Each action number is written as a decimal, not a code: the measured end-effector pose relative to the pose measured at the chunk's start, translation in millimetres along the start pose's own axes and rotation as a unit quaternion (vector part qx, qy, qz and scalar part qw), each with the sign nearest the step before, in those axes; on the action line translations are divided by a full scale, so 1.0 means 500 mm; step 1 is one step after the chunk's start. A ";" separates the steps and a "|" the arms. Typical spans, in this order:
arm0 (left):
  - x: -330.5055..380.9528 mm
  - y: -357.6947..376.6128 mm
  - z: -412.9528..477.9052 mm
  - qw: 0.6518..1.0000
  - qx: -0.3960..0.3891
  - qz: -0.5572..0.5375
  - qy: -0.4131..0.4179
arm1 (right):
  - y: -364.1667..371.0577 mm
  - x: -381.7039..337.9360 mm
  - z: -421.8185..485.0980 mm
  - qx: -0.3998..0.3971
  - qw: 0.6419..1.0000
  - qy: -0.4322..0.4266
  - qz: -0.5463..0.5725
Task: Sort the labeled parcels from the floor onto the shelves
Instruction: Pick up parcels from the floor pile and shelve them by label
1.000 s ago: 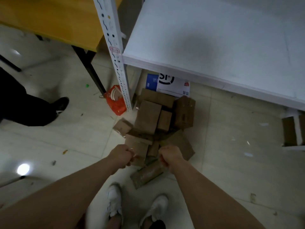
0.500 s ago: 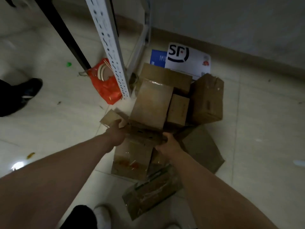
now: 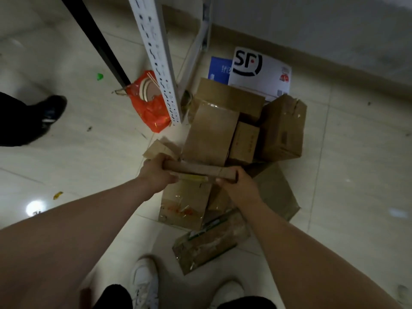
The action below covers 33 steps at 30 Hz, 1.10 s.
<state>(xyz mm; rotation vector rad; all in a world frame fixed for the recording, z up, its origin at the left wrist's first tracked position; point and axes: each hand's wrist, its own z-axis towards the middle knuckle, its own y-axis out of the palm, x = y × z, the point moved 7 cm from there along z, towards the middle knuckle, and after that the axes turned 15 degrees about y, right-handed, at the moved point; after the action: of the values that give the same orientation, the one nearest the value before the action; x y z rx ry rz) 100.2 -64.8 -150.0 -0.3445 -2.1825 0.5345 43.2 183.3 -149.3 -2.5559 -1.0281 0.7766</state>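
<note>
A heap of several brown cardboard parcels [image 3: 210,134] lies on the tiled floor by the foot of a white shelf upright [image 3: 156,61]. Both hands hold one flat brown parcel [image 3: 198,169] by its ends, seen edge-on above the heap. My left hand [image 3: 156,172] grips its left end and my right hand [image 3: 236,184] grips its right end. A taped parcel [image 3: 185,204] lies directly beneath, and a crumpled one [image 3: 209,241] sits closest to my feet. A white SF envelope [image 3: 260,72] lies at the back of the heap.
A red plastic bag [image 3: 149,105] sits left of the upright, beside a black table leg [image 3: 100,43]. Another person's dark shoe [image 3: 49,112] stands at the left. My white shoes [image 3: 145,282] are at the bottom. A grey wall [image 3: 312,23] runs behind.
The view dropped from the white shelf top to the floor heap. Both hands reached forward from the near parcels, took the flat parcel by its ends and raised it slightly.
</note>
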 end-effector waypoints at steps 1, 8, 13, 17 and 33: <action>0.039 -0.025 -0.021 1.000 0.006 -0.009 0.001 | -0.034 -0.021 -0.034 -0.002 1.000 -0.001 0.006; 0.411 -0.190 -0.197 0.994 -0.017 -0.015 0.111 | -0.269 -0.192 -0.332 -0.056 0.996 0.021 0.061; 0.677 -0.334 -0.352 0.992 -0.013 -0.018 0.125 | -0.443 -0.304 -0.597 -0.102 0.984 0.022 0.142; 0.857 -0.411 -0.470 0.985 -0.048 -0.111 0.120 | -0.573 -0.378 -0.780 -0.090 0.977 0.003 0.195; 1.369 -0.571 -0.834 0.951 -0.011 -0.013 0.308 | -0.967 -0.529 -1.254 0.003 0.965 -0.217 0.150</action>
<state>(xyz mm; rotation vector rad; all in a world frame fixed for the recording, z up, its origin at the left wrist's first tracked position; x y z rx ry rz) -3.1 79.8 682.1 -0.4281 -1.5859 0.3281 -24.4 305.0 673.8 -2.6299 -0.7446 1.4672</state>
